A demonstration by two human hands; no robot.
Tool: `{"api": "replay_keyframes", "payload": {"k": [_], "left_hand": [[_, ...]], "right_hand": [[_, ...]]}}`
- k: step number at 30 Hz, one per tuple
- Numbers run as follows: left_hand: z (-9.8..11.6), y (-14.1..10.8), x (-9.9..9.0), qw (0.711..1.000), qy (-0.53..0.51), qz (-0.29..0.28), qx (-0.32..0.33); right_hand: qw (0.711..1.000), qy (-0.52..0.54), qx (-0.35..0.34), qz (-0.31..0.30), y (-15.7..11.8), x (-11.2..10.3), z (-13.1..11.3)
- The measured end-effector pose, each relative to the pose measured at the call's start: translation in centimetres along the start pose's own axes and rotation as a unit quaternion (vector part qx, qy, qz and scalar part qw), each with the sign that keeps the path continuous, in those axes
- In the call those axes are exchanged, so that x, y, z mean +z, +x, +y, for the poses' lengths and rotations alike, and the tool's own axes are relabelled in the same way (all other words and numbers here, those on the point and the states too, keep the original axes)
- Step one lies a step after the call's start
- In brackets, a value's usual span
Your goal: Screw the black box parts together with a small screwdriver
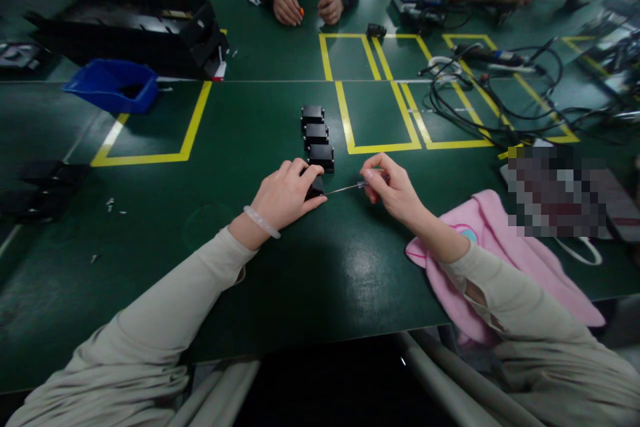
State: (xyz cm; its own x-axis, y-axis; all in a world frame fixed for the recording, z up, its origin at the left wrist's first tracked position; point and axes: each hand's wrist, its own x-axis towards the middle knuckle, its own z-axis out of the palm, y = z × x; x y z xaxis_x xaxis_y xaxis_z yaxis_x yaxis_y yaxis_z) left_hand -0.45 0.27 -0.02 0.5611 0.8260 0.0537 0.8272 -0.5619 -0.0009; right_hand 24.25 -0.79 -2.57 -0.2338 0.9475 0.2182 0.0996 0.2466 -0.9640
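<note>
A small black block (315, 188) sits on the green surface (300, 293), partly covered by the left grip (280, 195), just on the near side of a row of three similar black blocks (316, 132). A screwdriver (361, 184), its thin metal shaft straight and its handle mostly hidden, is held in the right grip (393, 188), slanting slightly down leftward. Its tip meets the block's near right corner, though actual contact is too small to tell.

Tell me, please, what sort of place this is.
Probably an assembly workshop: a green worktable marked with yellow tape, a row of black boxes, and a screwdriver in the right hand.
</note>
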Motion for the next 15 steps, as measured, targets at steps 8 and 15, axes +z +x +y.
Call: {"api": "replay_keyframes", "payload": {"k": [8,15], "left_hand": [[-0.08,-0.04,0.02,1.000,0.002,0.003,0.003],[-0.06,-0.06,-0.09,1.000,0.000,-0.001,-0.001]], "right_hand": [[1.000,-0.003,-0.003,0.001,-0.04,-0.11,-0.24],[1.000,-0.009,-0.014,0.001,-0.10,-0.06,-0.02]]}}
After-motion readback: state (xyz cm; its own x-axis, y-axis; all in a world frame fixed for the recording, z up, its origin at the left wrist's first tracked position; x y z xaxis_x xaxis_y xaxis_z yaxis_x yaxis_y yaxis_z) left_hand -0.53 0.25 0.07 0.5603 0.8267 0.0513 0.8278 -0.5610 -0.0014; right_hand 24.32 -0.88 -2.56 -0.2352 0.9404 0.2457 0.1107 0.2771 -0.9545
